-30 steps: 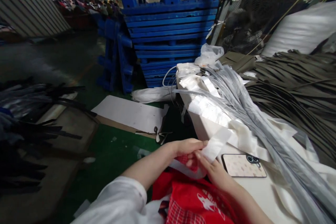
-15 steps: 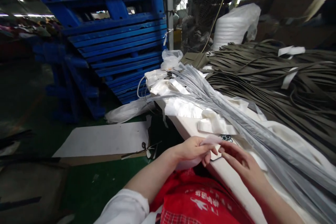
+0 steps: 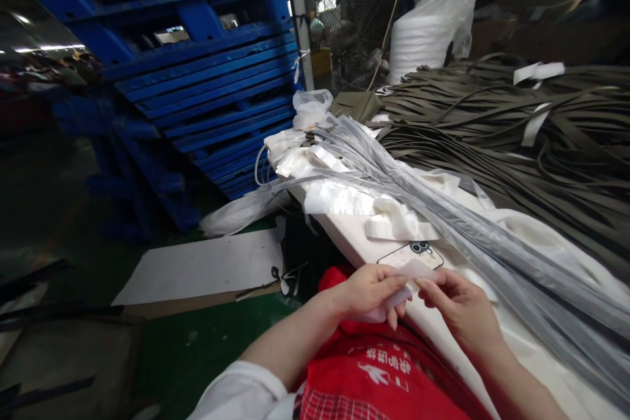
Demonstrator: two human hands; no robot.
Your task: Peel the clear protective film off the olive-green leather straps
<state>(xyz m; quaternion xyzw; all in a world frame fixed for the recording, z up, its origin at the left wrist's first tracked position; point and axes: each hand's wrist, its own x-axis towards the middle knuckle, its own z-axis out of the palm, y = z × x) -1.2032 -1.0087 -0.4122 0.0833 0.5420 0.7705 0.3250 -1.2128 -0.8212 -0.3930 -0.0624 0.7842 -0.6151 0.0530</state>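
Note:
Between my two hands is a thin, whitish, translucent strip (image 3: 416,269), perhaps paper or plastic. My left hand (image 3: 377,290) is closed round it, with part of the strip trailing below the palm. At its other end, the thumb and fingers of my right hand (image 3: 455,298) pinch the edge. Just beyond my hands a phone in a pale patterned case (image 3: 399,256) lies on the white table edge, camera side up. Behind the phone sits a folded white strip (image 3: 401,226). Long grey plastic-wrapped strips (image 3: 443,210) run diagonally past my right hand.
Dark olive strips (image 3: 492,138) are heaped across the far right of the table. Blue pallets (image 3: 211,98) stand stacked at the left beside a grey pole (image 3: 299,20). A white sheet (image 3: 207,266) lies on the green floor. A wrapped white roll (image 3: 426,39) stands behind.
My right hand has closed into a pinch on the strip's edge, where its fingers were looser before. The view has shifted slightly, and more of the phone shows.

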